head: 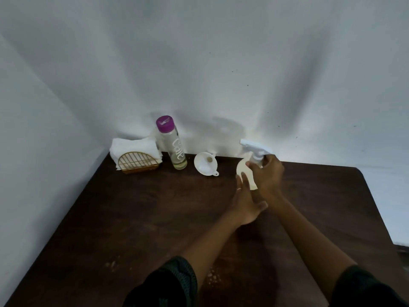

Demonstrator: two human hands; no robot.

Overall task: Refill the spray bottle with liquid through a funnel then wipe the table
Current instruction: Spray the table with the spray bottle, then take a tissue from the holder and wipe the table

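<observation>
Both hands [256,191] hide most of spray bottle [245,169].

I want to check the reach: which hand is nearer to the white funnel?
The left. The left hand holds the spray bottle body, just right of the funnel. The right hand grips the bottle's neck, farther right.

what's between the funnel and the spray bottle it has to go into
The spray head is on the spray bottle, closing its neck. The right hand grips that head; the left hand holds the body. The funnel lies on the bare table just left, with nothing between them.
</observation>
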